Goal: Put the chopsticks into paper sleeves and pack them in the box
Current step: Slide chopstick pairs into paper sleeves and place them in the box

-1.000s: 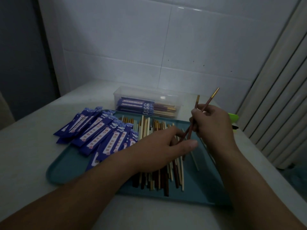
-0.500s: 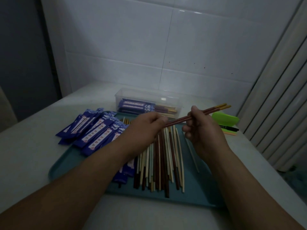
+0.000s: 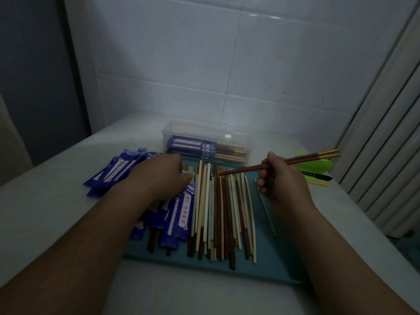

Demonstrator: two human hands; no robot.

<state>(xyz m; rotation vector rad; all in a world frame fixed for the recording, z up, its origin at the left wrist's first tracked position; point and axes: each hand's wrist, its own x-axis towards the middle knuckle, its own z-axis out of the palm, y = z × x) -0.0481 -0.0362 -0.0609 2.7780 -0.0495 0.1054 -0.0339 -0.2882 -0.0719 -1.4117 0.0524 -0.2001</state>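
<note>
My right hand (image 3: 280, 178) grips a pair of reddish-brown chopsticks with gold ends (image 3: 304, 159), held level above the tray with the gold ends pointing right. My left hand (image 3: 162, 177) lies palm down on the blue paper sleeves (image 3: 118, 169) at the tray's left. Its fingertips touch the sleeves, and the back of the hand hides whether it holds one. Several loose chopsticks (image 3: 221, 212), pale and brown, lie side by side on the teal tray (image 3: 279, 260). Behind the tray stands the clear plastic box (image 3: 229, 135), which holds several sleeved pairs.
A green object and a black pen (image 3: 318, 177) lie on the table right of the tray. A white tiled wall stands close behind the box. A ribbed panel (image 3: 386, 144) runs along the right edge, and a few sleeved pairs (image 3: 179, 214) lie on the tray's near left.
My left hand let go of the chopstick tips and moved left onto the blue sleeves. My right hand kept the pair and brought it from upright down to level.
</note>
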